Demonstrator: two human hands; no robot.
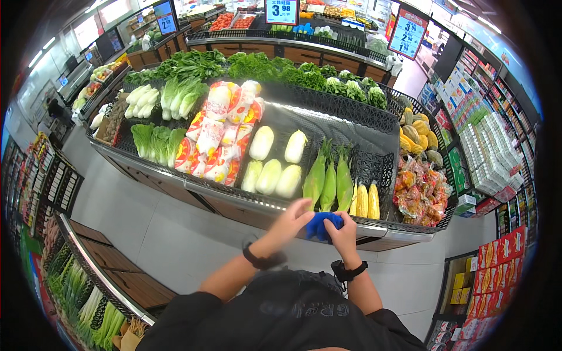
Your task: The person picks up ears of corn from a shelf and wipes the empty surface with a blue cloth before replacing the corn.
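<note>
My right hand [343,234] is closed on a crumpled blue cloth [319,226] above the front edge of the produce stand. My left hand [293,221], slightly blurred, is just left of the cloth with thumb and fingers apart; nothing shows in it. Beyond my hands, green corn in husks [329,182] lies in the black tray. Peeled yellow corn cobs [367,201] lie to its right. Pale napa cabbages [270,175] are to its left, two of them farther back. The underside of the cloth is hidden.
White-and-red wrapped packages [215,131] and leafy greens [158,140] fill the stand's left side. Bagged red produce [422,190] and yellow squash [417,133] are at its right. A lower vegetable stand [111,260] is at near left; red packages [500,269] stand at near right.
</note>
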